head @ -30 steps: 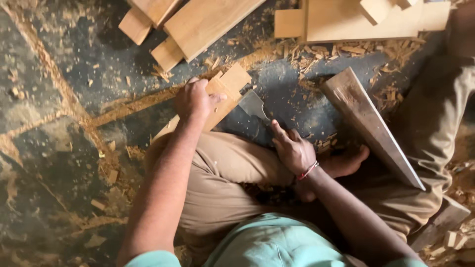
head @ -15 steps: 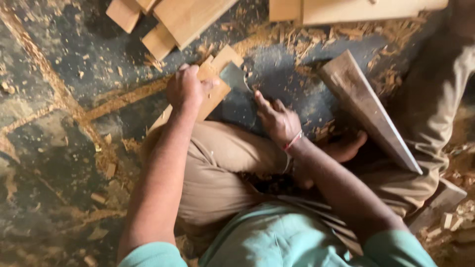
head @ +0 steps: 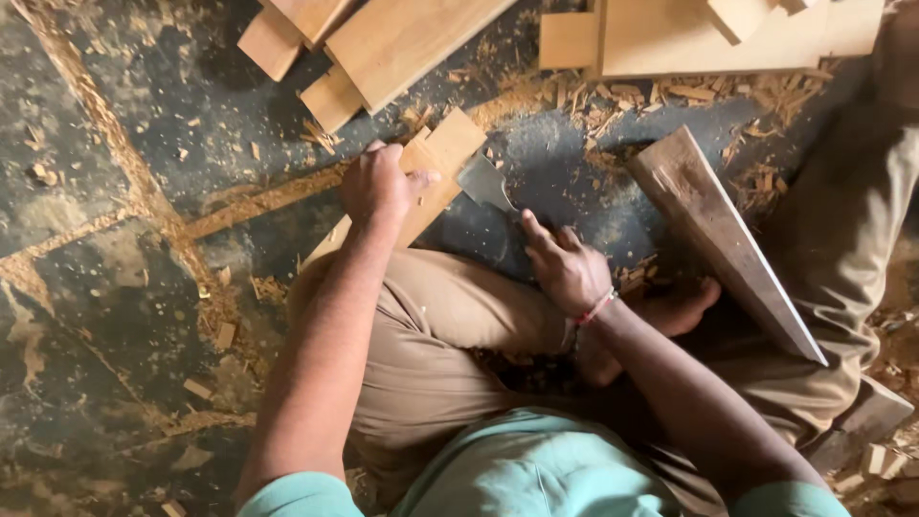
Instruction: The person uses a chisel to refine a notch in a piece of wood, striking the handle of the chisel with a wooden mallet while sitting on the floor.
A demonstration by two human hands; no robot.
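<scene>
Where the narrow wooden strip [head: 436, 177] lies just above the middle of the frame, its long axis runs on a slant from the lower left, beside the bent knee, to the upper right. The left hand [head: 378, 182] sits on top of it about midway along, its grip closed over the wood and pressing it down on the stone floor [head: 115, 287]. Just to the right, the metal blade [head: 485, 182] has its broad end nearly at the strip's right edge; whether it touches, I cannot tell. The right hand [head: 565, 268] holds the blade from the lower right, fingers closed narrow round its lower end. Further out, pale boards [head: 402, 38] lie along the top, a grey wedge-shaped plank [head: 718, 239] at the right, shavings everywhere.
</scene>
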